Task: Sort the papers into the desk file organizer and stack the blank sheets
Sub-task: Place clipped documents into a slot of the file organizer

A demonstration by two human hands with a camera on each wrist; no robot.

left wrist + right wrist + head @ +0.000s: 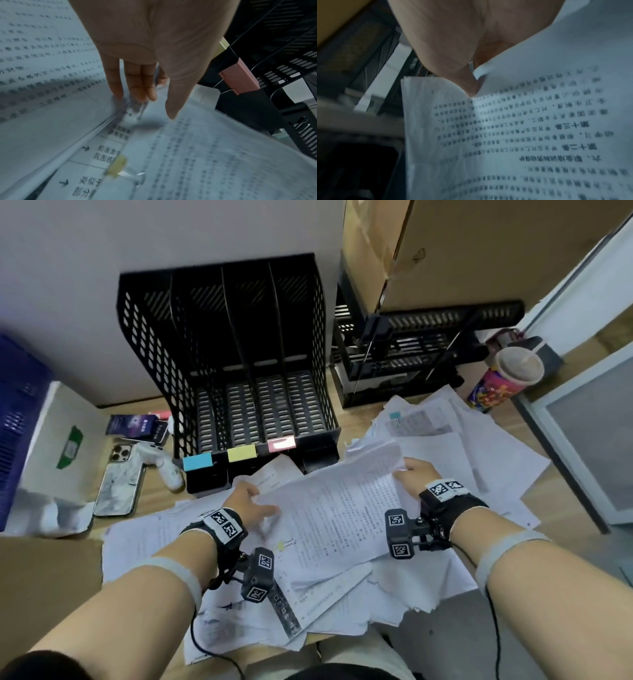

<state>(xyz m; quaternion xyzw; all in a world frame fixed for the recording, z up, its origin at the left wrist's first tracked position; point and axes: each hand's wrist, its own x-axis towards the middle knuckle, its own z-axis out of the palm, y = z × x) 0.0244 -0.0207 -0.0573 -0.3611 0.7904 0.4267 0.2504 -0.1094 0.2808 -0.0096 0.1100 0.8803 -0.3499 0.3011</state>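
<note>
A black desk file organizer (239, 354) with several slots stands at the back, with blue (197, 462), yellow (241, 453) and pink (281, 444) labels on its front. Loose printed papers (342, 594) cover the desk in front of it. A printed bundle (335, 508) is lifted over the pile. My right hand (406, 470) pinches its far right corner, thumb on top (471, 88). My left hand (260, 501) is at its left edge, and its straight fingertips (135, 93) touch the sheet edges with the thumb apart. A yellow tab (118, 166) sticks to a sheet underneath.
A phone (118, 484) and a white gadget (164, 463) lie left of the organizer, beside a white box (61, 440) and a blue crate (17, 405). A black tray rack (411, 350), cardboard boxes (479, 251) and a colourful cup (503, 381) stand at the back right.
</note>
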